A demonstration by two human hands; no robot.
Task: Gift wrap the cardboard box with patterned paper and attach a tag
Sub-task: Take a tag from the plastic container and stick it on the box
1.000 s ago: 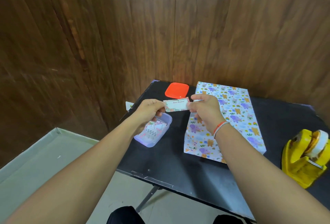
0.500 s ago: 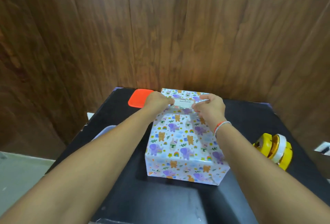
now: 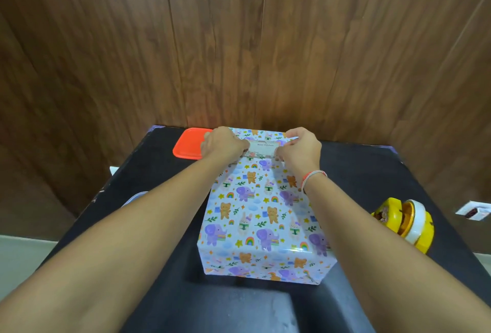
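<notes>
Centrally, a wrapped box stands on the black bench, its paper printed with elephants, bears, rabbits and rainbows on a pale ground. At the far end of the box's top face lies a small rectangular gift tag reading "Best Wishes", flat against the paper.

Left hand: fingers curled, pinching the tag's left end; the fingertips themselves are hidden behind the knuckles. Right hand: fingers curled likewise, thumb and forefinger pinching the tag's right end. A red-and-white thread bracelet circles the right wrist. Both forearms reach over the box from the near side, the left one crossing the box's left edge.

An orange-red lid lies flat on the bench just left of the box's far corner, partly covered by the left hand. Below the left forearm, part of a clear plastic container shows near the bench's left edge; its contents cannot be seen. A yellow tape dispenser, loaded with a roll of tape, sits on the bench well to the right of the box. Dark wood panelling forms the wall behind the bench.
</notes>
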